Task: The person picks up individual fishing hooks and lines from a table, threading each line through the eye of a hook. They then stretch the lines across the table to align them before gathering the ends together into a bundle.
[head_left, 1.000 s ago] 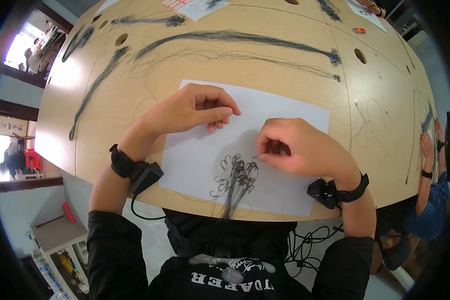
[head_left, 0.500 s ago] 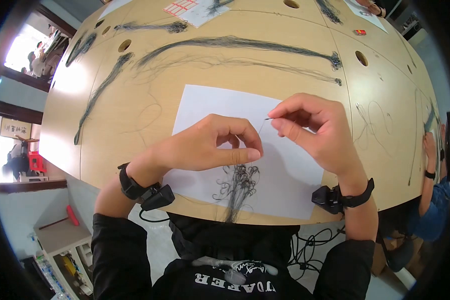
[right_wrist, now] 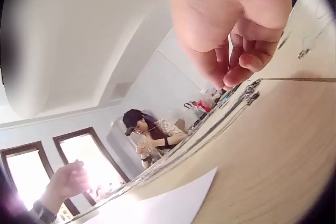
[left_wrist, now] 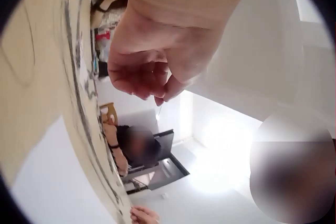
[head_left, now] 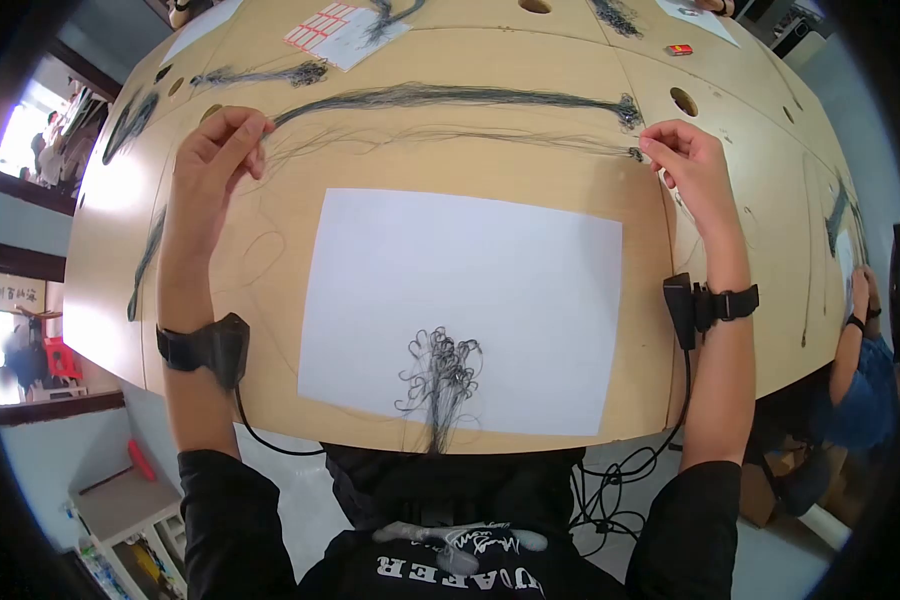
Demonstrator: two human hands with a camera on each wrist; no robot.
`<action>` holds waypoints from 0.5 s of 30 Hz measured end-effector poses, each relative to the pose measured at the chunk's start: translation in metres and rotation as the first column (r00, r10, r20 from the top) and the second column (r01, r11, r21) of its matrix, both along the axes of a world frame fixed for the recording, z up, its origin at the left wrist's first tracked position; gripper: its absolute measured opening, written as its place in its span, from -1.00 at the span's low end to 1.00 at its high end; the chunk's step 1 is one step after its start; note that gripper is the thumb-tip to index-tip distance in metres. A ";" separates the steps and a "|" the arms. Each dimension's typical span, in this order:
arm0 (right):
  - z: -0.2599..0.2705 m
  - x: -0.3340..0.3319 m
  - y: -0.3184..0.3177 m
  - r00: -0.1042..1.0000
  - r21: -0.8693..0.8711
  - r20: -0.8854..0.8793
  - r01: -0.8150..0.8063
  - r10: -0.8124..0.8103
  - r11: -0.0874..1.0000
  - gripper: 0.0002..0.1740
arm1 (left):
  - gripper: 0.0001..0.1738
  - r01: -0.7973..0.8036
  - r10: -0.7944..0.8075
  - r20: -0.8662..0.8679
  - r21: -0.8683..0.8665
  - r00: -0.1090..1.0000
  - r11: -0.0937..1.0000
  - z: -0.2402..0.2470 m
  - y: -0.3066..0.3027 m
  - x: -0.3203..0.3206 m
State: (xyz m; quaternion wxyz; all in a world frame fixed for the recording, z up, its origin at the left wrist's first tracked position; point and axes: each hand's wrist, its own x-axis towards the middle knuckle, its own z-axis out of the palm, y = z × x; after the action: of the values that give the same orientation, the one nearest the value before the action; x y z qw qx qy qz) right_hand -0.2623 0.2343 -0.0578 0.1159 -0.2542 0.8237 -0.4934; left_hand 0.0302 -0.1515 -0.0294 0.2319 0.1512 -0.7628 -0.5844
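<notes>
My left hand point(head_left: 210, 175) is raised over the table's left part, thumb and forefinger pinched together. A very thin thread point(left_wrist: 159, 111) shows just below those fingertips in the left wrist view. On the far right, my right hand point(head_left: 697, 170) pinches with thumb and forefinger, beside the knotted end of a thin bundle; the thread at its tips is too fine to make out. In the right wrist view, that hand's point(right_wrist: 231, 29) fingertips meet. Between my forearms lies a white sheet point(head_left: 460, 280), with a bunch of dark hooked strands point(head_left: 442, 368) at its near edge.
A long dark strand bundle point(head_left: 450, 95) and a thinner pale one point(head_left: 450, 135) stretch across the table point(head_left: 530, 185) behind the sheet. Farther back lie a red-marked paper point(head_left: 345, 35), a small red box point(head_left: 679, 49) and round table holes. Other people sit around the table.
Both hands have left the sheet and moved far apart, the left one up and left, the right one up and right. The hooked bunch now shows uncovered.
</notes>
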 end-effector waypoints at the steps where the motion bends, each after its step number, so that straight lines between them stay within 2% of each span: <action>1: -0.003 -0.003 0.001 1.000 0.018 -0.018 0.006 -0.005 1.000 -0.87 | -0.79 -0.048 0.052 0.025 -0.125 0.998 0.991 -0.006 -0.010 -0.001; 4: -0.012 -0.010 0.002 0.997 0.043 -0.071 -0.008 0.011 0.999 -0.88 | -0.78 -0.104 0.172 0.115 -0.447 0.978 0.888 -0.033 -0.035 -0.006; 6: -0.016 -0.014 0.003 0.995 0.066 -0.096 -0.025 0.031 0.998 -0.88 | -0.80 -0.096 0.236 0.143 -0.629 0.961 0.772 -0.048 -0.037 -0.007; 12: -0.023 -0.023 0.008 0.991 0.115 -0.101 -0.070 0.082 0.991 -0.86 | -0.82 -0.008 0.195 0.188 -0.697 0.963 0.717 -0.051 -0.034 -0.012; 15: -0.024 -0.023 0.007 0.992 0.110 -0.101 -0.070 0.081 0.992 -0.85 | -0.82 -0.016 0.202 0.193 -0.682 0.960 0.731 -0.052 -0.034 -0.013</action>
State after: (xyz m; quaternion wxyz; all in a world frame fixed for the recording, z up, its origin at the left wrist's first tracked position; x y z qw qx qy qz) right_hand -0.2852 0.2414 -0.0813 0.1044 -0.3042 0.8435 -0.4303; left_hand 0.0168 -0.1853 -0.0815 0.2053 0.1756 -0.9351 -0.2296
